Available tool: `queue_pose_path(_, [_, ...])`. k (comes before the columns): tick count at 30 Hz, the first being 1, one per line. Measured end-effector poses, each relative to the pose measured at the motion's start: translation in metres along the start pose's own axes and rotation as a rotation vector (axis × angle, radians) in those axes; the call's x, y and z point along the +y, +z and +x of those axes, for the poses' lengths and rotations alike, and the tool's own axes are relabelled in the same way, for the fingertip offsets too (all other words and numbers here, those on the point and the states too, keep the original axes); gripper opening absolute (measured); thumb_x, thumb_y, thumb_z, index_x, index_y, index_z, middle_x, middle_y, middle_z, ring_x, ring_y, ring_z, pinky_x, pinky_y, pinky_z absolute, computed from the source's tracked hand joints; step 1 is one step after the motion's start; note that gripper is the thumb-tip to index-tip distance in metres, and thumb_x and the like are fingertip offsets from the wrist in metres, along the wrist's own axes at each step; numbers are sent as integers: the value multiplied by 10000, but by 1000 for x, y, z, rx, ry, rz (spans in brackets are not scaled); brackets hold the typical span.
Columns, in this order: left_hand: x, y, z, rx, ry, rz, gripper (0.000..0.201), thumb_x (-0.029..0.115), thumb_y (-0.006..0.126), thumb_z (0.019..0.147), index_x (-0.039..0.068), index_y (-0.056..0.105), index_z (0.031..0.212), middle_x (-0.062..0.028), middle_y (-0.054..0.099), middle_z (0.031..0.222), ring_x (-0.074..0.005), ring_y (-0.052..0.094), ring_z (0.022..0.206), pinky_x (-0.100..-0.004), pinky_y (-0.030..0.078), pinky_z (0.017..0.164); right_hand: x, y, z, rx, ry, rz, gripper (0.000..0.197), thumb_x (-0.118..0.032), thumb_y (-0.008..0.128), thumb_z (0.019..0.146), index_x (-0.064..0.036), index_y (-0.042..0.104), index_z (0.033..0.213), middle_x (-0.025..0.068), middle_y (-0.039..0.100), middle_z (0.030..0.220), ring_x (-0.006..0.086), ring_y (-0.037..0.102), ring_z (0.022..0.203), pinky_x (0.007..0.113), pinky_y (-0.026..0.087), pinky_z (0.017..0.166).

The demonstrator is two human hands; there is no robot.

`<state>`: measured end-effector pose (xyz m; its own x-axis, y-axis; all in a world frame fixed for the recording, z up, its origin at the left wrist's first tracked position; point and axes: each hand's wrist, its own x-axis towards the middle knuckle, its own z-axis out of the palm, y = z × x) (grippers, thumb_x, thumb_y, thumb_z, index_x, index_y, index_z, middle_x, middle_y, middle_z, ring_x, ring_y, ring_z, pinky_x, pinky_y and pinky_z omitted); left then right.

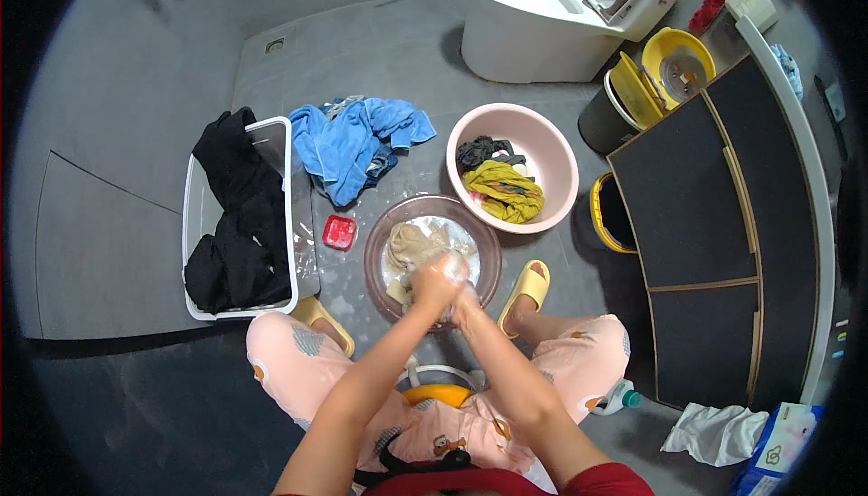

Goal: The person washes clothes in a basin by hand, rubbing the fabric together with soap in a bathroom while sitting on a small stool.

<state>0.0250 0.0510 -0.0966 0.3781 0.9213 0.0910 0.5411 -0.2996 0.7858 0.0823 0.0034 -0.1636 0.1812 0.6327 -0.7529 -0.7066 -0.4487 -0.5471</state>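
A brown basin (493, 270) of sudsy water stands on the floor between my feet. In it lies a wet beige cloth (414, 245), bunched up against the far left side. My left hand (438, 281) is closed over the cloth, its knuckles covered in white foam. Pressed close against it, my right hand (464, 302) is closed too, low over the basin. Foam and the overlap of the hands hide most of the fingers and the gripped part of the cloth. A red soap box (339, 233) sits on the floor left of the basin.
A pink basin (561, 148) holds dark and mustard clothes (506, 191). Blue clothes (348, 148) lie on the floor beside a white-rimmed basket (290, 216) with black clothes. At right stand a yellow-rimmed bucket (598, 216) and a dark cabinet (696, 225); a toilet (524, 35) stands behind.
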Motion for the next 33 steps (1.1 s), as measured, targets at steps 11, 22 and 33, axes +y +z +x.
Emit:
queue_pose_path(11, [15, 10, -9, 66, 117, -128, 172, 197, 572, 646, 25, 565, 650, -178, 544, 569, -344, 546, 536, -405, 426, 509, -23, -22, 18, -56, -114, 301, 367, -299, 536, 772, 1, 535, 984, 98, 574, 883, 220, 572, 731, 328, 457, 637])
queue_pose_path(22, [4, -36, 36, -114, -243, -39, 296, 330, 595, 703, 35, 603, 720, -186, 575, 661, -301, 569, 644, -369, 433, 590, -40, 16, -52, -206, -264, -461, 342, -164, 615, 674, 44, 539, 934, 84, 586, 826, 172, 569, 768, 266, 456, 651])
queue_pose_path(33, [-46, -42, 33, -322, -476, -1027, 411, 190, 554, 805, -1, 444, 1152, -105, 526, 1062, -157, 494, 979, -264, 401, 820, -41, 20, -49, -139, -392, -291, 427, -191, 641, 707, 23, 508, 1051, 77, 563, 977, 178, 538, 879, 297, 424, 769])
